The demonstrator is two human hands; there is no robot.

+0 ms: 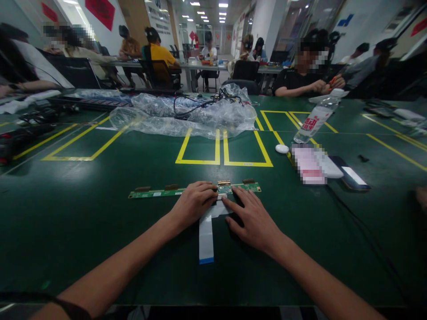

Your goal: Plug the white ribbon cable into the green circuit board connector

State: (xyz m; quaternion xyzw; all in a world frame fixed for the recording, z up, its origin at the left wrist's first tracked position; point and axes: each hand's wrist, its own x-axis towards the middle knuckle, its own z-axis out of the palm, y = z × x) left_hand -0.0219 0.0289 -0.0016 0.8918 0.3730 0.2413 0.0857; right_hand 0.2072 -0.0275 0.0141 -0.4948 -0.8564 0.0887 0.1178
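Note:
A long, narrow green circuit board (167, 193) lies crosswise on the green table, with brown flat tabs along its far edge. A white flat ribbon cable (206, 238) with a blue end runs from the board's connector toward me, bent partway. My left hand (191, 202) rests over the board's middle, fingers close together and closed at the cable's connector end; its thumb is mostly hidden. Across the connector, my right hand (253, 215) has its fingers spread. Its index fingertip touches near the connector, other fingertips lie on the board, and the thumb stands apart.
Crumpled clear plastic wrap (187, 115) with black cables lies beyond yellow tape outlines (247, 164). To the right are a water bottle (315, 120), a white oval case (282, 149) and a phone (350, 173). A black cord (353, 213) crosses the right side. People sit at tables beyond.

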